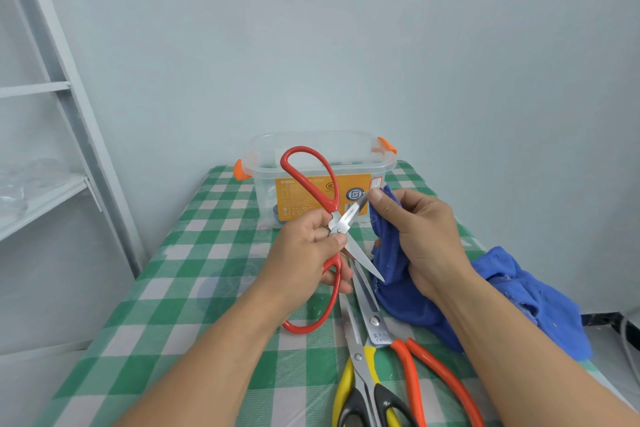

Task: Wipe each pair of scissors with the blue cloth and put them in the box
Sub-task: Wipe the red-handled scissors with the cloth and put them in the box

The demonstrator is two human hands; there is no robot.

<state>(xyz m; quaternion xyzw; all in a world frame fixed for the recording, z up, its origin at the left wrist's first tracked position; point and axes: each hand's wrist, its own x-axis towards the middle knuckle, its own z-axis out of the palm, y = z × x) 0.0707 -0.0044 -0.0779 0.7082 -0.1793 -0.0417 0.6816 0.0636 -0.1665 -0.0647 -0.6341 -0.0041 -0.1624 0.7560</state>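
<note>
- The clear plastic storage box (265,184), with orange clip latches and an orange label on its front wall, stands open-topped at the far end of the table.
- Through its wall a few dark shapes show low inside, too blurred to tell what they are.
- The left hand (304,253) grips a pair of red-handled steel scissors (337,227) near the pivot, fingers curled round the lower handle loop. The pair is held in the air in front of the box, outside it, with its blades spread in an X.
- The right hand (422,236) clutches the crumpled blue cloth (398,288) and pinches the upper blade through it near the tip, thumb on top. The rest of the cloth trails down to the table on the right.
- Two more pairs lie side by side on the green-and-white checked tablecloth (173,288), near the person, blades pointing towards the box: yellow-and-black-handled scissors (358,356) and, just right of them, orange-handled scissors (375,322), whose blade tips reach under the held pair.
- A white metal shelf unit (52,184) stands to the left of the table, with crinkled clear plastic on one shelf.
</note>
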